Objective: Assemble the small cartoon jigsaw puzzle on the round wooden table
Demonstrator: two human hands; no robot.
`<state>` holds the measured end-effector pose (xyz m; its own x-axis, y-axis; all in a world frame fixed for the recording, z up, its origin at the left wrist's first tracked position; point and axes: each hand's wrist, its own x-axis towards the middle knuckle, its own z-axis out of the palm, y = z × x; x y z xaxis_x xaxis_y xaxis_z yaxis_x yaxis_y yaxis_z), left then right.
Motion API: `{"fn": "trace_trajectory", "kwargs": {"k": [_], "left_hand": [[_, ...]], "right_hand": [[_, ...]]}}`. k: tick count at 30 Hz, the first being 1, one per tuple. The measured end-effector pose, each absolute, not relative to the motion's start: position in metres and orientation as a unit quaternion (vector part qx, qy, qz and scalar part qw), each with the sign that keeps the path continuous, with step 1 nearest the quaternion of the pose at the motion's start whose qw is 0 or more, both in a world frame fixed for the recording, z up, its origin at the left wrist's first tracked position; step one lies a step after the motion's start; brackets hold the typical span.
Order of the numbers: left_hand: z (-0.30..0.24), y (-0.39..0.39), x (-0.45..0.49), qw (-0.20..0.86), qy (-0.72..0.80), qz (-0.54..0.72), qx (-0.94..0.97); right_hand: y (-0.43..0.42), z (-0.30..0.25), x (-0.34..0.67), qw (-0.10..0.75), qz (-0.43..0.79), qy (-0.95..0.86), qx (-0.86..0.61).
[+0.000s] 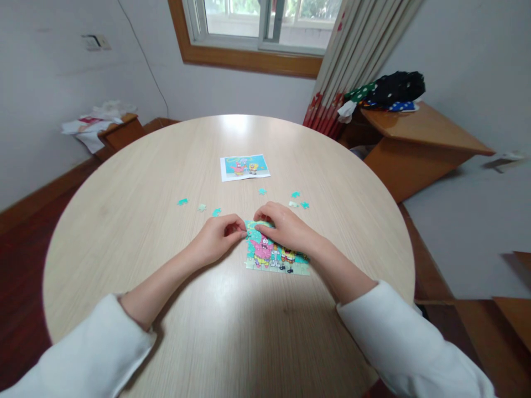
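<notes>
A partly assembled jigsaw puzzle (263, 257) lies flat on the table, showing a pink starfish and a yellow square cartoon figure. At its left edge, my left hand (218, 235) is closed in a pinch on a small teal puzzle piece, mostly covered by the fingertips. My right hand (286, 224) rests over the upper part of the puzzle, thumb and fingers apart, hiding its upper right area. Loose pieces lie beyond my hands, among them a teal piece (216, 211) near my left knuckles and a pale piece (293, 204) beyond my right hand.
A printed reference picture (244, 167) lies farther back on the round wooden table (124, 232). More loose pieces (183, 202) are at the left. Behind the table are a window, a curtain (352, 50) and a wooden cabinet (427, 132) with cloths on top.
</notes>
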<state>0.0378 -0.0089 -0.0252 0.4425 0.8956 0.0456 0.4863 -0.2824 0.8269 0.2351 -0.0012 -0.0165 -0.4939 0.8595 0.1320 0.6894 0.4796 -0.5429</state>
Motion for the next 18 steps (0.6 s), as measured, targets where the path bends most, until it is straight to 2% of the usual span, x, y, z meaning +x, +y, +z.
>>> {"fn": "trace_trajectory", "kwargs": {"k": [9,18], "left_hand": [[-0.0284,-0.0064,0.0424,0.358,0.485,0.304,0.737],[-0.0277,-0.0072,0.0458,0.375,0.490,0.287,0.733]], "right_hand": [[-0.0005,-0.0189,0.2356,0.204,0.212,-0.839,-0.458],[-0.0009,-0.0164,0.2354,0.193,0.207,-0.843,-0.457]]}}
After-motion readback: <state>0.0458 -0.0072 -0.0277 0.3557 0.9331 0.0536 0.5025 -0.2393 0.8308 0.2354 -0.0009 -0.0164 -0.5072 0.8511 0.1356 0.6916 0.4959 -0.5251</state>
